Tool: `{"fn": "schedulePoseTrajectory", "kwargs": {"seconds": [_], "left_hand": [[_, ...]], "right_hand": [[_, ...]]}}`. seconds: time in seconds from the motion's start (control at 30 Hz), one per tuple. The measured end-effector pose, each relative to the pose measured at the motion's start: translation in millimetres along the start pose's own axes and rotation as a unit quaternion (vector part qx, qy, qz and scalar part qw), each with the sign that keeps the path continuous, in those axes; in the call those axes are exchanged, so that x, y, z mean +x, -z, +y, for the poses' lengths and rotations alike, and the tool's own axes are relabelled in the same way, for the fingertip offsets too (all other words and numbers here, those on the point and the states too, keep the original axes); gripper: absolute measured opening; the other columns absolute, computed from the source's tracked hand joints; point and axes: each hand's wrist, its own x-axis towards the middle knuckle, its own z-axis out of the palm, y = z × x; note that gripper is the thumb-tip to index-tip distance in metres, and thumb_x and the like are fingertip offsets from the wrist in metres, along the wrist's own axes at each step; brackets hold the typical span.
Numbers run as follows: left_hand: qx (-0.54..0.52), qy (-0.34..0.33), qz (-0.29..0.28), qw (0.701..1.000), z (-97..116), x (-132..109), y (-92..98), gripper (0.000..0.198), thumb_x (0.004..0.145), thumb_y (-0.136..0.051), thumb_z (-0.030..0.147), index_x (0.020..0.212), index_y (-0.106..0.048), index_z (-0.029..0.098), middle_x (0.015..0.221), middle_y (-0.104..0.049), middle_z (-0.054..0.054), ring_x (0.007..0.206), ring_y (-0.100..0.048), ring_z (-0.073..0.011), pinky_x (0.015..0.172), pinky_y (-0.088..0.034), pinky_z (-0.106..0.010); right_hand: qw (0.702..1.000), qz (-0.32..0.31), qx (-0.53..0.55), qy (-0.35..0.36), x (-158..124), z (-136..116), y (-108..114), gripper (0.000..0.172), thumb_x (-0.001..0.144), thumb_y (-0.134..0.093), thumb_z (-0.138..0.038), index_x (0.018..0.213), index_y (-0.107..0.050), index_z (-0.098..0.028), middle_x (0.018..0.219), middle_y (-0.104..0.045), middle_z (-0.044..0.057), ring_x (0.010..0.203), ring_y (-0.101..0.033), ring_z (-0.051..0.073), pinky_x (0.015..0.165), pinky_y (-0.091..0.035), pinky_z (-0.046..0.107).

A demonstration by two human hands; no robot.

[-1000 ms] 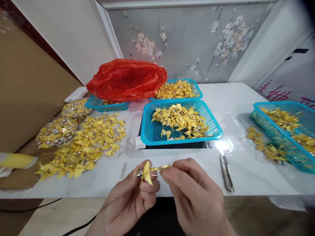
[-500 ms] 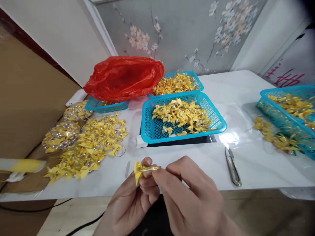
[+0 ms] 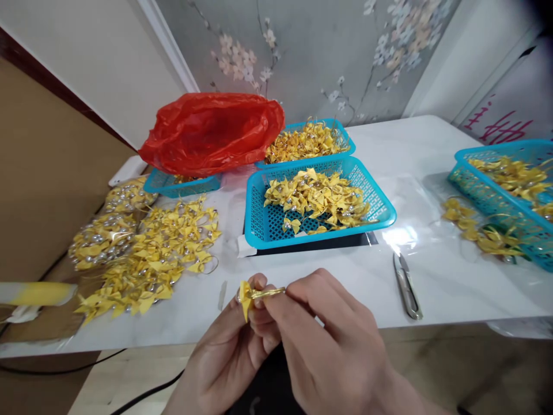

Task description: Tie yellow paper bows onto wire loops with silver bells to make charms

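On my feed the left hand (image 3: 228,351) pinches a yellow flower (image 3: 245,301) near the table's (image 3: 345,288) front edge, and the right hand (image 3: 337,346) has its fingers closed at the flower's gold stem (image 3: 272,292). Beyond, I see snips (image 3: 406,288) on the right, a flower heap (image 3: 149,259) on the left, a filled blue basket (image 3: 319,240), then a red bag (image 3: 211,135).

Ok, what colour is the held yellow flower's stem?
The slender stem is shiny gold, best seen in the head view.

Red bag (image 3: 211,135), floral panel (image 3: 306,52) behind; below, probably a cable (image 3: 148,395).
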Motion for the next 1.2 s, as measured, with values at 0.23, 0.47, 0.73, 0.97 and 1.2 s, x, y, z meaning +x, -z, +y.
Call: {"fn": "schedulePoseTrajectory", "kwargs": {"seconds": [0.23, 0.47, 0.73, 0.97, 1.2], "left_hand": [[0.034, 0.007, -0.02, 0.999, -2, -1, 1.5, 0.02, 0.078, -0.066, -0.007, 0.087, -0.072, 0.01, 0.077, -0.074, -0.005, 0.059, -0.069, -0.0062, 0.061, -0.058, -0.011], [0.239, -0.17, 0.026, 0.956, -4, 0, -2.3, 0.017, 0.064, -0.088, 0.015, 0.074, -0.075, 0.018, 0.068, -0.069, 0.001, 0.06, -0.061, -0.0097, 0.061, -0.054, -0.016], [0.381, -0.237, -0.007, 0.894, -10, -5, -1.6, 0.01, 0.075, -0.082, 0.028, 0.076, -0.077, 0.019, 0.067, -0.066, 0.0, 0.063, -0.054, -0.0113, 0.06, -0.048, -0.016], [0.374, -0.191, -0.059, 0.906, -11, -9, 1.8, 0.023, 0.077, -0.077, 0.042, 0.089, -0.074, 0.023, 0.081, -0.07, -0.003, 0.073, -0.061, -0.0162, 0.07, -0.052, -0.024], [0.411, -0.188, -0.081, 0.889, -7, -12, 0.1, 0.007, 0.08, -0.076, 0.022, 0.078, -0.069, 0.021, 0.086, -0.065, 0.0, 0.078, -0.06, -0.0139, 0.071, -0.05, -0.02]], "right_hand": [[0.999, -0.028, -0.016, 0.013, -2, 3, 3, 0.031, 0.096, -0.04, -0.007, 0.087, -0.07, -0.008, 0.074, -0.059, 0.009, 0.065, -0.047, 0.018, 0.053, -0.046, 0.03], [1.0, -0.023, -0.022, 0.0, -5, 8, 6, 0.024, 0.092, -0.047, -0.003, 0.086, -0.069, -0.009, 0.076, -0.059, 0.01, 0.065, -0.049, 0.018, 0.053, -0.046, 0.029], [0.982, -0.01, 0.136, -0.13, -24, 20, 2, 0.024, 0.09, -0.049, -0.003, 0.085, -0.068, -0.017, 0.074, -0.053, 0.002, 0.064, -0.054, 0.012, 0.053, -0.045, 0.022], [0.984, 0.015, 0.115, -0.134, -36, 23, -1, 0.024, 0.091, -0.049, -0.003, 0.082, -0.065, -0.019, 0.074, -0.05, 0.001, 0.064, -0.051, 0.012, 0.052, -0.043, 0.023], [0.986, 0.036, 0.102, -0.124, -44, 25, -6, 0.024, 0.09, -0.052, -0.003, 0.088, -0.067, -0.021, 0.078, -0.055, 0.004, 0.067, -0.055, 0.015, 0.051, -0.043, 0.025]]}}
